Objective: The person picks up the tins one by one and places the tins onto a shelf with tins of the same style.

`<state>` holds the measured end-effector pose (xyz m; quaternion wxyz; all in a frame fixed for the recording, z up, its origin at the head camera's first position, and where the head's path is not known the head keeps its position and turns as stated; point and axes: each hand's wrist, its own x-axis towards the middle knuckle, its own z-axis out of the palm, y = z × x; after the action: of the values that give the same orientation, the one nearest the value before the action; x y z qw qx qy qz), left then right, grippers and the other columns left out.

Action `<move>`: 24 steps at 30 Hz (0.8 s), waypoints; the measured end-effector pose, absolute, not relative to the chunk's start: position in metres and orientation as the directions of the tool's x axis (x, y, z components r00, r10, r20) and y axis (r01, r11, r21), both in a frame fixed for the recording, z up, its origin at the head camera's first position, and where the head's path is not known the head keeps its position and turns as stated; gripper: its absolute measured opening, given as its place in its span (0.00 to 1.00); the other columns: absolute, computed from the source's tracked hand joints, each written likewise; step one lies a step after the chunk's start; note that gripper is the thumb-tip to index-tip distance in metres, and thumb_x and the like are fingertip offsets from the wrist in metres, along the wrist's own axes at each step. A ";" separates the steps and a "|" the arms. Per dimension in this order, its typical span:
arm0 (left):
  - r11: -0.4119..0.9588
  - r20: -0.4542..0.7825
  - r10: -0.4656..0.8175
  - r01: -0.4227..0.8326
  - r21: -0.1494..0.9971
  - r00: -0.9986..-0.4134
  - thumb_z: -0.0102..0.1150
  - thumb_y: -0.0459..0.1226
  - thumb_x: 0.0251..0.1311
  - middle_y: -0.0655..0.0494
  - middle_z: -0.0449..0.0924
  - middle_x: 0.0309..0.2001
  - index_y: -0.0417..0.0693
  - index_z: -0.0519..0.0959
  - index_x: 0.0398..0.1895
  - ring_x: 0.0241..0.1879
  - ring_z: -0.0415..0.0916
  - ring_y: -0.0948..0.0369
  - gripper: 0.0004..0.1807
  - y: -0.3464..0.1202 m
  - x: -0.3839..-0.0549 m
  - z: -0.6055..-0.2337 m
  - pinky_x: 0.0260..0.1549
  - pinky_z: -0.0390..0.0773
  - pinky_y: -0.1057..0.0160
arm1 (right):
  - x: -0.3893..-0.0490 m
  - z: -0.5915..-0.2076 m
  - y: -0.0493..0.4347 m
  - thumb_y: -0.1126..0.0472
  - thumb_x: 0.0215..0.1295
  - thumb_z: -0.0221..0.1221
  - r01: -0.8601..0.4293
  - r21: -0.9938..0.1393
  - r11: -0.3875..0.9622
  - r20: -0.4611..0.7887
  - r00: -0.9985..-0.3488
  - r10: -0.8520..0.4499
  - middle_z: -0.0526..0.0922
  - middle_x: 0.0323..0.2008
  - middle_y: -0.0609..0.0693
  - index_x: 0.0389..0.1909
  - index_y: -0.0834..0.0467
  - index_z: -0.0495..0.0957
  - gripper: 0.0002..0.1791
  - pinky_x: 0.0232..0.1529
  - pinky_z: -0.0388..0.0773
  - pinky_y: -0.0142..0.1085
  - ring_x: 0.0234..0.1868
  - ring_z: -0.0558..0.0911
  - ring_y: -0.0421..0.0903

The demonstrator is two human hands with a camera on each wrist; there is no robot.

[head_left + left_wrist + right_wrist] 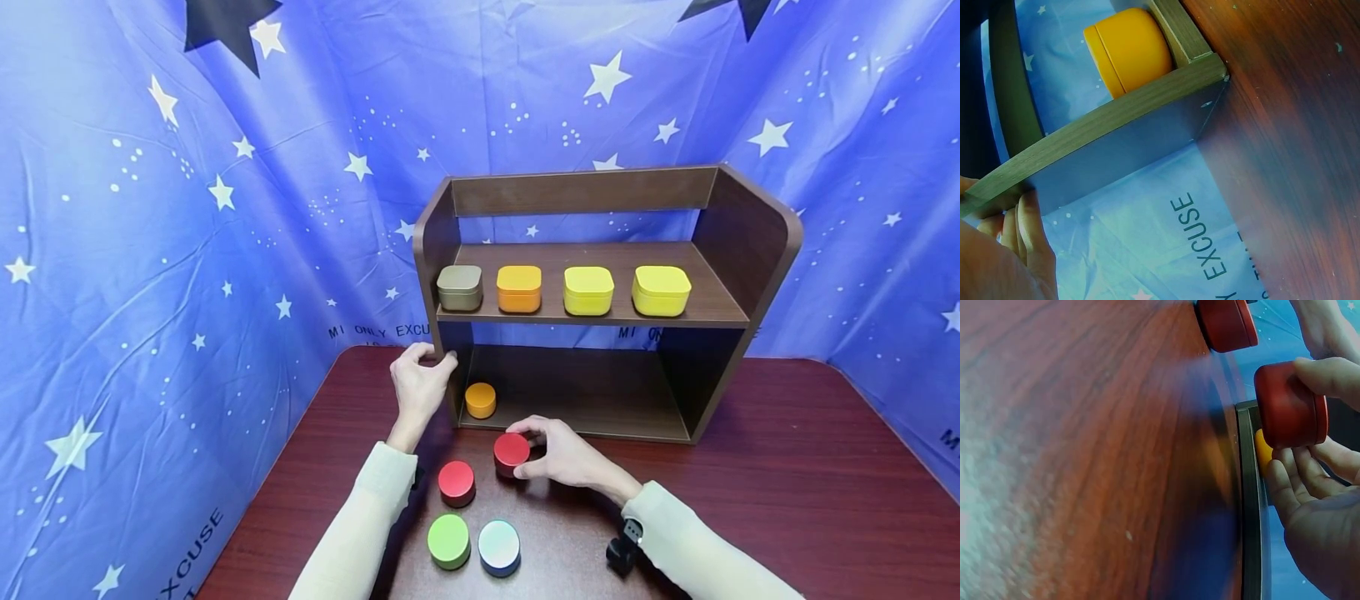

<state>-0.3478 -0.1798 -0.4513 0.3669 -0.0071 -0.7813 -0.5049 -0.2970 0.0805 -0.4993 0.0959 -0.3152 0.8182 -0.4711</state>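
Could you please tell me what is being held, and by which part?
Right hand: red tin, by opposite sides; left hand: shelf, by its left front edge.

The held red tin [512, 453] looks like painted metal, smooth with a satin sheen; the other round tins [481, 400] have a similar smooth coat. The square tins [588, 292] look smooth and softly matt. The shelf [750, 237] is wood-look board, finely grained and dull. The table [795, 417] shows glossy wood grain. The curtain [480, 108] is creased, slightly shiny cloth, the sleeves [352, 525] matt cloth.
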 end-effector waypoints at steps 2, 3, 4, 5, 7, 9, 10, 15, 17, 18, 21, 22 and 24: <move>0.495 0.584 -0.361 0.382 0.781 -0.727 0.75 0.37 0.49 0.48 0.89 0.29 0.44 0.89 0.24 0.32 0.83 0.54 0.05 -0.180 -0.347 -0.451 0.36 0.75 0.68 | -0.298 -0.499 0.081 0.60 0.56 0.78 -0.424 -0.832 0.358 0.142 -0.786 -0.602 0.89 0.53 0.56 0.62 0.62 0.83 0.31 0.56 0.83 0.33 0.50 0.87 0.42; 0.495 0.585 -0.362 0.382 0.780 -0.725 0.75 0.37 0.49 0.48 0.89 0.28 0.45 0.89 0.24 0.31 0.83 0.54 0.05 -0.179 -0.347 -0.451 0.35 0.75 0.68 | -0.299 -0.499 0.082 0.60 0.56 0.78 -0.418 -0.833 0.361 0.137 -0.789 -0.598 0.89 0.53 0.55 0.62 0.62 0.83 0.31 0.56 0.83 0.33 0.50 0.87 0.42; 0.494 0.586 -0.363 0.383 0.780 -0.724 0.75 0.37 0.49 0.48 0.89 0.28 0.45 0.89 0.24 0.31 0.83 0.55 0.05 -0.179 -0.347 -0.450 0.35 0.75 0.68 | -0.300 -0.499 0.082 0.60 0.56 0.78 -0.414 -0.836 0.361 0.134 -0.791 -0.597 0.89 0.52 0.55 0.62 0.62 0.83 0.31 0.56 0.83 0.33 0.50 0.87 0.43; 0.494 0.587 -0.364 0.384 0.780 -0.724 0.75 0.37 0.49 0.48 0.89 0.28 0.45 0.89 0.24 0.31 0.83 0.55 0.05 -0.179 -0.346 -0.450 0.35 0.75 0.68 | -0.300 -0.499 0.082 0.60 0.56 0.78 -0.413 -0.837 0.360 0.135 -0.792 -0.596 0.89 0.52 0.56 0.62 0.62 0.83 0.31 0.56 0.83 0.33 0.50 0.87 0.43; 0.493 0.589 -0.364 0.388 0.779 -0.721 0.75 0.37 0.49 0.48 0.89 0.29 0.45 0.89 0.25 0.31 0.83 0.55 0.05 -0.179 -0.346 -0.450 0.35 0.76 0.69 | -0.302 -0.499 0.083 0.60 0.57 0.78 -0.407 -0.840 0.360 0.131 -0.795 -0.593 0.89 0.52 0.56 0.62 0.62 0.83 0.31 0.56 0.83 0.32 0.50 0.86 0.44; 0.489 0.590 -0.366 0.390 0.780 -0.720 0.75 0.37 0.49 0.48 0.89 0.29 0.45 0.89 0.25 0.31 0.83 0.55 0.05 -0.179 -0.346 -0.450 0.35 0.76 0.69 | -0.304 -0.500 0.083 0.61 0.57 0.78 -0.401 -0.842 0.361 0.128 -0.798 -0.589 0.89 0.53 0.56 0.62 0.62 0.83 0.31 0.55 0.83 0.32 0.50 0.86 0.44; 0.489 0.590 -0.366 0.391 0.780 -0.719 0.75 0.37 0.49 0.48 0.89 0.29 0.45 0.89 0.25 0.31 0.83 0.55 0.05 -0.179 -0.347 -0.450 0.35 0.76 0.68 | -0.305 -0.500 0.083 0.61 0.57 0.78 -0.399 -0.843 0.360 0.127 -0.799 -0.587 0.89 0.53 0.56 0.62 0.63 0.82 0.31 0.55 0.83 0.33 0.50 0.86 0.44; 0.490 0.588 -0.366 0.388 0.781 -0.722 0.75 0.37 0.49 0.48 0.88 0.28 0.44 0.89 0.24 0.31 0.82 0.55 0.05 -0.179 -0.347 -0.451 0.35 0.75 0.68 | -0.308 -0.499 0.083 0.61 0.57 0.78 -0.392 -0.849 0.356 0.129 -0.805 -0.579 0.89 0.53 0.57 0.62 0.63 0.82 0.31 0.55 0.83 0.33 0.49 0.86 0.44; 0.490 0.588 -0.365 0.389 0.781 -0.722 0.75 0.37 0.49 0.48 0.88 0.28 0.44 0.88 0.24 0.31 0.82 0.55 0.06 -0.179 -0.347 -0.451 0.35 0.75 0.68 | -0.309 -0.499 0.082 0.61 0.56 0.78 -0.392 -0.849 0.355 0.131 -0.806 -0.577 0.89 0.52 0.57 0.62 0.63 0.83 0.31 0.54 0.83 0.32 0.49 0.86 0.44; 0.490 0.589 -0.364 0.389 0.780 -0.722 0.75 0.36 0.49 0.47 0.88 0.28 0.44 0.88 0.24 0.31 0.82 0.56 0.06 -0.179 -0.347 -0.451 0.35 0.75 0.68 | -0.309 -0.498 0.082 0.61 0.56 0.78 -0.395 -0.847 0.355 0.134 -0.805 -0.578 0.89 0.52 0.57 0.62 0.63 0.83 0.31 0.54 0.83 0.32 0.49 0.86 0.44; 0.488 0.591 -0.368 0.392 0.780 -0.718 0.76 0.36 0.49 0.48 0.88 0.28 0.43 0.88 0.24 0.30 0.81 0.56 0.06 -0.179 -0.347 -0.451 0.35 0.75 0.68 | -0.312 -0.498 0.082 0.61 0.56 0.78 -0.399 -0.844 0.358 0.137 -0.806 -0.576 0.89 0.52 0.57 0.62 0.63 0.83 0.31 0.54 0.83 0.32 0.49 0.86 0.44; 0.488 0.591 -0.369 0.392 0.780 -0.717 0.76 0.36 0.49 0.47 0.88 0.28 0.43 0.88 0.24 0.30 0.81 0.56 0.06 -0.179 -0.348 -0.451 0.35 0.75 0.68 | -0.313 -0.498 0.082 0.61 0.56 0.78 -0.401 -0.843 0.358 0.139 -0.806 -0.575 0.89 0.52 0.57 0.62 0.63 0.82 0.31 0.54 0.83 0.33 0.49 0.86 0.44; 0.485 0.589 -0.370 0.392 0.782 -0.718 0.76 0.36 0.49 0.47 0.88 0.28 0.43 0.88 0.24 0.30 0.81 0.56 0.06 -0.179 -0.348 -0.451 0.35 0.74 0.69 | -0.314 -0.499 0.083 0.61 0.56 0.78 -0.402 -0.842 0.360 0.141 -0.808 -0.572 0.89 0.52 0.56 0.62 0.63 0.82 0.31 0.54 0.82 0.33 0.49 0.86 0.44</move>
<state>-0.3478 -0.1786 -0.4511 0.3753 -0.0071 -0.7755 -0.5076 -0.3145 0.0826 -0.4985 0.0885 -0.2969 0.8200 -0.4813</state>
